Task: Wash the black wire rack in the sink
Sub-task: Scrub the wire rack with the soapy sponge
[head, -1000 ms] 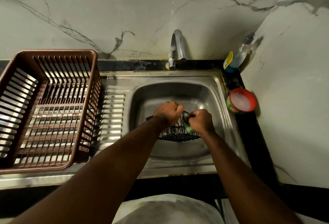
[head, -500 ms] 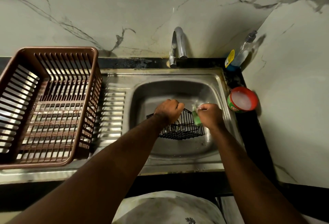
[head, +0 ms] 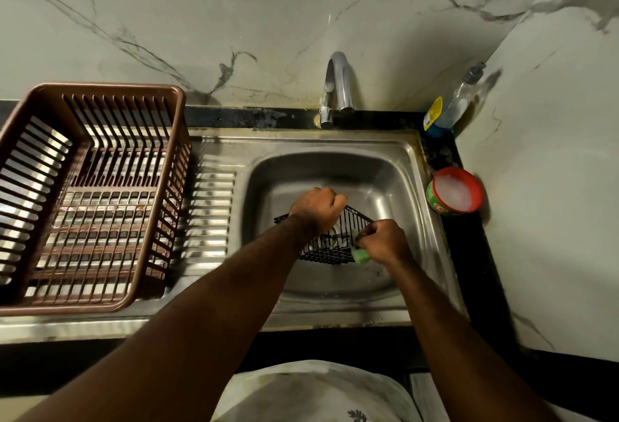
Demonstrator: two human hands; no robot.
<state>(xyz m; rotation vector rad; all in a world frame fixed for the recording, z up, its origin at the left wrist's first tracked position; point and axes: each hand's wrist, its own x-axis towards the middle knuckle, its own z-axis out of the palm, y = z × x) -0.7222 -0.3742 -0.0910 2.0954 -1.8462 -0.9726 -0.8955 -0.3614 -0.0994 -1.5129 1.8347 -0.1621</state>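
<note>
- Black wire rack [head: 338, 247]: tilted over the sink [head: 395, 167] basin, held clear of the floor.
- Left hand [head: 316, 209]: fist clenched on the rack's far rim; keep it steady.
- Right hand [head: 382, 240]: gripping a green scrub pad [head: 360, 255] at the rack's right end; work each wire.

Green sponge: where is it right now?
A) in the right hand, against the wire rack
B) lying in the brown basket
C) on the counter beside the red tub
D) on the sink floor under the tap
A: the right hand holds the green sponge at the near right corner of the black wire rack, which the left hand grips over the sink.
</note>
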